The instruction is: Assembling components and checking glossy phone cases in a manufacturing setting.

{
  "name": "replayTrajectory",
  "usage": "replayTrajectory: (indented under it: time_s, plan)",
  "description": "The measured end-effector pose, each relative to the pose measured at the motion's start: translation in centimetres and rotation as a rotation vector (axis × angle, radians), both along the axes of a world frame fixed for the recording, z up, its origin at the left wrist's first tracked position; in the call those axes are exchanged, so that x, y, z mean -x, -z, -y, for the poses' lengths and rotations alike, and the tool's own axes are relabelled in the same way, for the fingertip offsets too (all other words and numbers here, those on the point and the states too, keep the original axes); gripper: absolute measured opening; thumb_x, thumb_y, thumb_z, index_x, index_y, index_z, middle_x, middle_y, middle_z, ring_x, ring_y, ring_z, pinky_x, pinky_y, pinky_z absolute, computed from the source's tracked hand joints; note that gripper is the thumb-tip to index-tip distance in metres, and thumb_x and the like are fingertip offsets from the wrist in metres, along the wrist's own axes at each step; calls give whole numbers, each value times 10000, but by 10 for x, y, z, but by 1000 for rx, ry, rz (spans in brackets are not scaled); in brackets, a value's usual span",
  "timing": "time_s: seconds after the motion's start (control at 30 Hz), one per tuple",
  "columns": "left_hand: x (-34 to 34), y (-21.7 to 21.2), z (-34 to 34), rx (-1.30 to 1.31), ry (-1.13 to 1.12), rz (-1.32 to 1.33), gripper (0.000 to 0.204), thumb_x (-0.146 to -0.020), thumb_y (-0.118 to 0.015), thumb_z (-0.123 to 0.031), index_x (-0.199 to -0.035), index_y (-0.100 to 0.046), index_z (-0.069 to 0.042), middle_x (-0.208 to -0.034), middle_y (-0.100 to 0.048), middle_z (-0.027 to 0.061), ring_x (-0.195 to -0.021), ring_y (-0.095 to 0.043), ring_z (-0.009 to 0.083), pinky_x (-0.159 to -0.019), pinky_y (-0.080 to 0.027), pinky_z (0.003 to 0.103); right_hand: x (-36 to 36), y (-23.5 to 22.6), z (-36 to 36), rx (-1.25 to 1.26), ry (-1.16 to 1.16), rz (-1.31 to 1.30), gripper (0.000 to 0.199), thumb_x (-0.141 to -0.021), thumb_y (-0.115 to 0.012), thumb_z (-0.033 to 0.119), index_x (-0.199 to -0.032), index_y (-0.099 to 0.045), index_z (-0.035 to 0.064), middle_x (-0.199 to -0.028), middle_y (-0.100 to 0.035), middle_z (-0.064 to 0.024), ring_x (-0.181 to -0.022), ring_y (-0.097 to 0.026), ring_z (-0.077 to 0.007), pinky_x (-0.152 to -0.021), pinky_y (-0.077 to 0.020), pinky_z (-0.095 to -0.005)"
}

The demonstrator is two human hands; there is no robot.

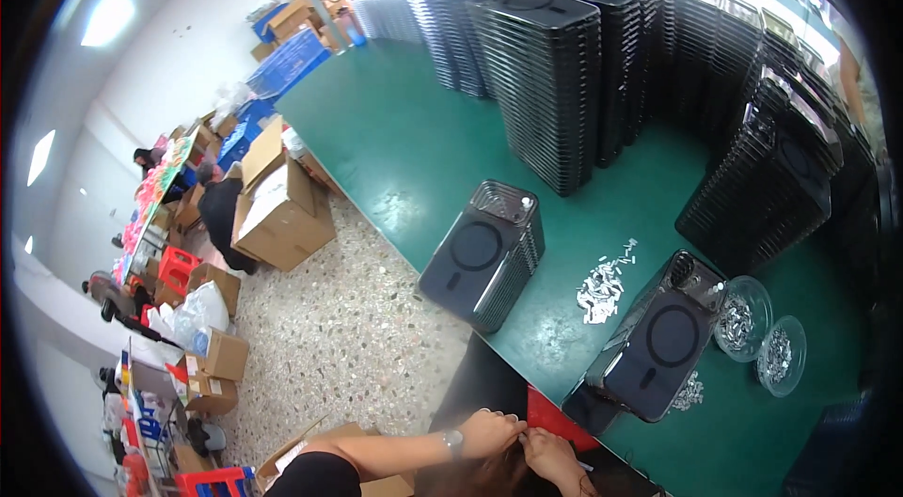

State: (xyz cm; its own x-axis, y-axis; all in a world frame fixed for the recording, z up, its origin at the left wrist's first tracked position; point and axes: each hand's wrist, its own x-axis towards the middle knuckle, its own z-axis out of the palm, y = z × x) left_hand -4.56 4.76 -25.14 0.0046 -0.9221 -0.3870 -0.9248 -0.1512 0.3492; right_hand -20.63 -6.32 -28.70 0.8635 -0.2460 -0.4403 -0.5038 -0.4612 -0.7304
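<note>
Low at the table's near edge, my left hand (487,434), with a watch (453,443) on its wrist, is closed in a pinch. My right hand (553,457) is also closed, its fingertips meeting the left's. Anything between them is too small or hidden to make out. Closest to them on the green table (550,356) is a stack of dark phone cases (649,347) with a ring on the back. Another stack of phone cases (480,252) stands farther left. A pile of small silvery pieces (600,292) lies between the stacks.
Two clear round dishes, one dish (764,292) beside another dish (800,332), hold small metal parts. Tall case stacks (541,93) line the far side and more stacks (767,182) the right. An open carton (282,215) stands left of the table. A person (224,215) bends behind it.
</note>
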Motion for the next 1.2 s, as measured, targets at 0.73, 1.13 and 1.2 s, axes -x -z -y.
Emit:
replayTrajectory:
  time_s: [0.73,1.13,1.2]
  plan:
    - [13,37,2,-66,-144,-93,221,-911,-610,-138,-1111,-661,-59,-1055,-694,125,-973,-716,289,-764,-582,425,-3,16,9,121,-174,-81,339,-1066,-439,299,-1156,-637,39,-1050,-688,-229,-971,-680,-451,-839,-526,-576]
    - [12,55,-9,-73,-186,56,185,-902,-641,-159,-1056,-701,-76,-1060,-693,109,-968,-719,272,-777,-593,409,-30,13,10,81,-157,-77,387,-1067,-453,343,-1146,-672,33,-1065,-702,-265,-1008,-669,-479,-882,-509,-567]
    - [14,58,-9,-72,-175,67,178,-906,-635,-169,-1045,-700,-78,-1051,-694,108,-942,-723,271,-759,-594,410,-25,22,6,56,-140,-97,370,-1067,-461,335,-1203,-659,54,-1113,-693,-260,-1047,-659,-469,-898,-506,-558]
